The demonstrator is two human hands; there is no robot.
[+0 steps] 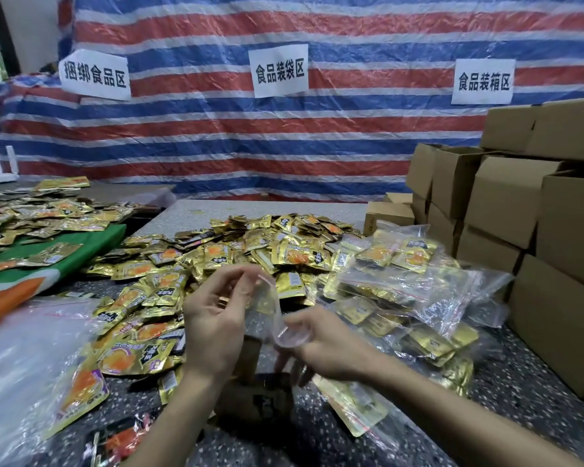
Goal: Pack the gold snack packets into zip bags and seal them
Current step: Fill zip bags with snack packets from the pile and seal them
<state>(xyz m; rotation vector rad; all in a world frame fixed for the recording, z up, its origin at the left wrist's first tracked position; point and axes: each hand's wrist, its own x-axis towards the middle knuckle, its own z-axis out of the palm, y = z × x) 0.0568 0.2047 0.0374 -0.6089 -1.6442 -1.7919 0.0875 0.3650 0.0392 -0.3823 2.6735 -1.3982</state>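
A big heap of gold snack packets [250, 244] covers the middle of the speckled table [520, 372]. Both hands hold one clear, empty zip bag [270, 298] above the table's near edge. My left hand [213, 318] pinches the bag's upper part with its fingertips. My right hand [324, 345] grips the bag's lower part, where the plastic bunches into a round opening. Filled zip bags [402, 274] with gold packets lie stacked to the right of my hands.
Brown cardboard boxes [506, 203] are stacked along the right side. Empty clear bags [17, 365] lie at the near left. More gold packets [38, 210] sit on a green and orange cloth [64, 261] at far left. A striped tarp with paper signs hangs behind.
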